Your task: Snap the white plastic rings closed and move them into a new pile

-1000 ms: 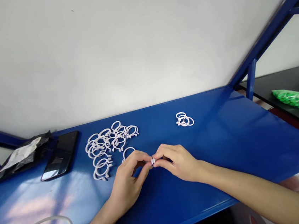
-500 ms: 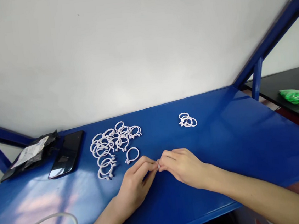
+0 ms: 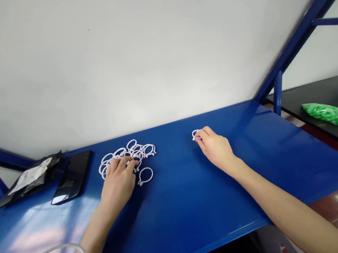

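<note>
The person's left hand (image 3: pixel 119 182) sits left of centre in the frame, its fingers bent down over the near side of a pile of white rings (image 3: pixel 136 149); the fingers look slightly parted, and whether they pinch a ring or only rest on the pile cannot be told, as the back of the hand hides the tips; the rings overlap one another, each visible one a thin loop with small knobs at its ends; a single white ring (image 3: pixel 140 183) lies flat just right of that hand, apart from the pile; the right hand (image 3: pixel 216 147) is right of centre, its thumb and forefinger drawn close together at a small group of white rings (image 3: pixel 193 138), which it partly covers; whether a ring is pinched between those fingertips cannot be told; both hands are over a blue table (image 3: pixel 179 222), which spans the lower half of the frame; at the left of the frame a dark phone (image 3: pixel 72 179) lies beside a black package (image 3: pixel 50 159) with a white label; a pale cable (image 3: pixel 63 246) curves through the lower left corner, crossing in front of the left forearm; at the right edge a clear bag of green pieces (image 3: pixel 327 114) lies on a black surface (image 3: pixel 292 93) beyond a blue bar (image 3: pixel 278 93)
</note>
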Tool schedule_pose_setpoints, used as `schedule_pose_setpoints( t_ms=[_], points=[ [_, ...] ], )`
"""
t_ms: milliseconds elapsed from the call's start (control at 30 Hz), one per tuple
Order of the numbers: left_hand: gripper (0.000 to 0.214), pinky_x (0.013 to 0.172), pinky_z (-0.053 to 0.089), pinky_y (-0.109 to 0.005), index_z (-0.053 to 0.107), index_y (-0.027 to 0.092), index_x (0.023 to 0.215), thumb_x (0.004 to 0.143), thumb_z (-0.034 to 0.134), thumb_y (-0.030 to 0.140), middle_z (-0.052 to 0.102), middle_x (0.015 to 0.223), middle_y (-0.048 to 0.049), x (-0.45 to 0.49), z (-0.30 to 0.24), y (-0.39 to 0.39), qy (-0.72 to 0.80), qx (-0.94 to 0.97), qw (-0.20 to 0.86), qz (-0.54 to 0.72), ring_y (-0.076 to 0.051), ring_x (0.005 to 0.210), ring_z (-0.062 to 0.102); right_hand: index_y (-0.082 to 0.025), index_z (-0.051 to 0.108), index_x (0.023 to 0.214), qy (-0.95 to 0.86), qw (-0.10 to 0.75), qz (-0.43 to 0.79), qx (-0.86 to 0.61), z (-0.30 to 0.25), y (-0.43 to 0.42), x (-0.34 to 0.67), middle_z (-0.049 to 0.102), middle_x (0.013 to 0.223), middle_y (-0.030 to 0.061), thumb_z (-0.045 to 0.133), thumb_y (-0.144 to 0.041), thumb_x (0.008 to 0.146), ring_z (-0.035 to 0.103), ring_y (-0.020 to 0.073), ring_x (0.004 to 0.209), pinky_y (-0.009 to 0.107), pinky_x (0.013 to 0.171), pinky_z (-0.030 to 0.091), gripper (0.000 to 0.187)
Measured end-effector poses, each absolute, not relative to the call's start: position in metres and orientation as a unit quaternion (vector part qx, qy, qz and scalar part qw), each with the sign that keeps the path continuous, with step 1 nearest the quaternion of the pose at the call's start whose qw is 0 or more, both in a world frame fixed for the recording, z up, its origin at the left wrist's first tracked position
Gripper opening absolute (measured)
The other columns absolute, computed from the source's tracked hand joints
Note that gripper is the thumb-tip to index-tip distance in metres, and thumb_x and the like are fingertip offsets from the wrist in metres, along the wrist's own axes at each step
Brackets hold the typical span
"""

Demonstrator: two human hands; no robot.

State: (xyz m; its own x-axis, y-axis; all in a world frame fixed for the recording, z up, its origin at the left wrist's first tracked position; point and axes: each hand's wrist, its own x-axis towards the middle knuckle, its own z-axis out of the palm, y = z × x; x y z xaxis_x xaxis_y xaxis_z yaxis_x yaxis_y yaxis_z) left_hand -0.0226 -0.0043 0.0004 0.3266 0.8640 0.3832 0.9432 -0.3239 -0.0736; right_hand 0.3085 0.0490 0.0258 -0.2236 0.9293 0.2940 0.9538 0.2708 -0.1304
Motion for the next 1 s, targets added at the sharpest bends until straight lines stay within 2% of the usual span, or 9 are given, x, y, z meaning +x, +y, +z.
schedule_pose_setpoints(
  t_ms=[200, 367, 467, 567, 667, 767, 1000],
  points=[
    [0.02, 0.08, 0.043, -0.043, 0.07, 0.022, 0.094, 0.097, 0.05, 0.02, 0.071, 0.114, -0.0108, -0.019, 0.001, -0.007, -0.563, -0.797, 0.181, -0.123, -0.033, 0.102, 0.056, -0.016, 0.069, 0.111, -0.759, 0.115, -0.06, -0.638, 0.03, 0.052, 0.316, 0.064, 0.116, 0.0123, 0.048, -0.024, 0.105, 0.071, 0.0194, 0.073, 0.028, 0.05, 0.042, 0.023],
    [0.015, 0.079, 0.042, -0.04, 0.066, 0.021, 0.097, 0.097, 0.051, 0.019, 0.075, 0.098, -0.008, -0.01, 0.01, -0.01, -0.555, -0.797, 0.166, -0.169, -0.029, 0.093, 0.058, -0.017, 0.066, 0.122, -0.794, 0.188, -0.055, -0.576, 0.026, 0.036, 0.3, 0.063, 0.121, 0.0132, 0.049, -0.022, 0.103, 0.071, 0.0202, 0.08, 0.028, 0.054, 0.051, 0.026],
    [0.014, 0.079, 0.046, -0.035, 0.063, 0.021, 0.098, 0.099, 0.049, 0.018, 0.072, 0.09, -0.0046, 0.006, 0.017, -0.018, -0.516, -0.819, 0.078, -0.238, -0.022, 0.086, 0.061, -0.019, 0.063, 0.126, -0.856, 0.26, 0.006, -0.446, 0.02, 0.019, 0.284, 0.064, 0.124, 0.0124, 0.05, -0.029, 0.104, 0.071, 0.0182, 0.081, 0.031, 0.063, 0.059, 0.028],
    [0.014, 0.075, 0.051, -0.027, 0.062, 0.023, 0.103, 0.1, 0.049, 0.018, 0.069, 0.091, -0.001, 0.025, 0.023, -0.031, -0.475, -0.829, -0.077, -0.284, -0.016, 0.082, 0.065, -0.019, 0.059, 0.126, -0.891, 0.305, 0.082, -0.325, 0.015, 0.001, 0.269, 0.062, 0.135, 0.0134, 0.051, -0.031, 0.105, 0.073, 0.0179, 0.088, 0.033, 0.072, 0.062, 0.026],
    [0.01, 0.07, 0.053, -0.021, 0.061, 0.025, 0.101, 0.1, 0.052, 0.021, 0.069, 0.087, 0.003, 0.039, 0.025, -0.041, -0.471, -0.803, -0.212, -0.297, -0.012, 0.075, 0.067, -0.019, 0.06, 0.116, -0.888, 0.335, 0.163, -0.271, 0.012, -0.008, 0.262, 0.071, 0.122, 0.0079, 0.051, -0.03, 0.106, 0.074, 0.0172, 0.095, 0.03, 0.076, 0.06, 0.017],
    [0.007, 0.07, 0.054, -0.02, 0.063, 0.025, 0.101, 0.1, 0.056, 0.024, 0.072, 0.088, 0.0039, 0.044, 0.023, -0.045, -0.484, -0.766, -0.279, -0.318, -0.011, 0.076, 0.069, -0.02, 0.062, 0.109, -0.868, 0.361, 0.206, -0.273, 0.01, -0.007, 0.262, 0.076, 0.101, 0.0027, 0.05, -0.031, 0.107, 0.074, 0.0149, 0.084, 0.027, 0.072, 0.057, 0.016],
    [0.007, 0.07, 0.055, -0.019, 0.066, 0.024, 0.099, 0.098, 0.06, 0.021, 0.074, 0.09, 0.0035, 0.045, 0.014, -0.043, -0.471, -0.767, -0.238, -0.365, -0.01, 0.076, 0.07, -0.02, 0.066, 0.102, -0.862, 0.344, 0.227, -0.296, 0.006, -0.006, 0.262, 0.075, 0.094, 0.0023, 0.05, -0.037, 0.108, 0.072, 0.0139, 0.076, 0.026, 0.067, 0.052, 0.025]
  ],
)
